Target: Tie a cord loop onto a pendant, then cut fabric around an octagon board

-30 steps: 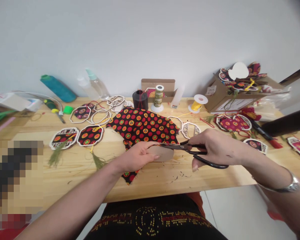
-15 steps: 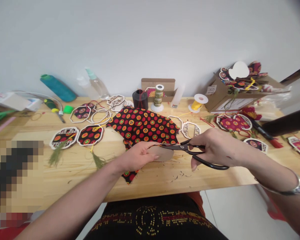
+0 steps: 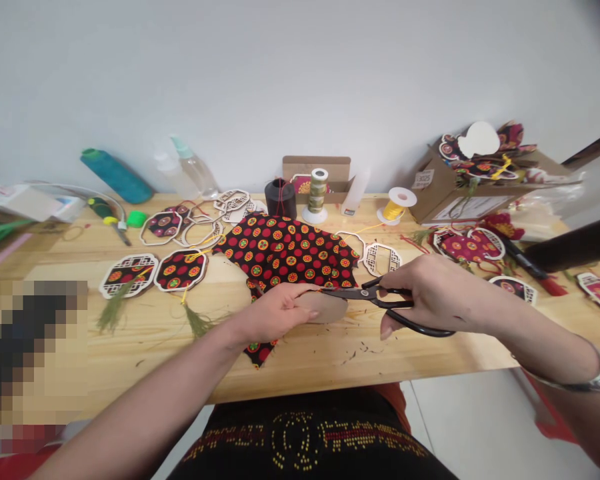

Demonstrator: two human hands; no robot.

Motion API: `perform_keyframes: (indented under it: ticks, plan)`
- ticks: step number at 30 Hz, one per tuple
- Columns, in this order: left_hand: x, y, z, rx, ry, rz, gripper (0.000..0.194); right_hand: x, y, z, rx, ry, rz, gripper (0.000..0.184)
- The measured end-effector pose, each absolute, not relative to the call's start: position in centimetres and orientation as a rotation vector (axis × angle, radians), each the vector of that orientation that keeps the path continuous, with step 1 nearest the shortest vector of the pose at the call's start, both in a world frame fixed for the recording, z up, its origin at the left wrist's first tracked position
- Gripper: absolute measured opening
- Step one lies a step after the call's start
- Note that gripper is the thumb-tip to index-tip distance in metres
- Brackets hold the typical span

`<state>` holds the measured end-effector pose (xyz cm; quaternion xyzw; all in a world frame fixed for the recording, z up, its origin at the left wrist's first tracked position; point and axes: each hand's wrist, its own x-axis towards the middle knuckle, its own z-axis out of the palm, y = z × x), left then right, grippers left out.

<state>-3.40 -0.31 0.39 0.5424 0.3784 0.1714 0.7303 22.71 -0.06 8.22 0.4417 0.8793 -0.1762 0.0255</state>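
My left hand (image 3: 280, 310) pinches a rounded grey-beige piece (image 3: 323, 307), thumb on top, above the table's front part. In my right hand (image 3: 430, 293) are black-handled scissors (image 3: 365, 294), their blades lying along the far edge of that piece. A thin strip of dark material shows along this edge, by the blades. Behind lies a black cloth printed with red dots and orange flowers (image 3: 295, 253); one corner of it sticks out below my left hand. Dark clippings (image 3: 357, 352) are scattered on the wood beneath the scissors.
Two tasselled ornaments (image 3: 181, 271) lie to the left. Along the wall stand a black thread spool (image 3: 280, 198), a green thread cone (image 3: 319, 195) and a yellow thread spool (image 3: 397, 205). A filled cardboard box (image 3: 460, 193) is at the back right, near a black post (image 3: 575, 240).
The scissor handles have come slightly closer together, and my right hand has shifted a little. My left hand and the grey-beige piece stay in place.
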Motion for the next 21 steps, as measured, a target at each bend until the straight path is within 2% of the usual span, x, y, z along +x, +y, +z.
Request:
perform_keyframes:
  ticks: [7, 21]
  plan:
    - [-3.56, -0.23, 0.12, 1.2, 0.804, 0.397, 0.036, 22.36, -0.05, 8.14, 1.369, 2.693, -0.511, 0.054]
    - [-3.46, -0.29, 0.02, 1.247, 0.804, 0.366, 0.039, 21.72, -0.18, 8.09, 1.342, 2.726, -0.518, 0.043]
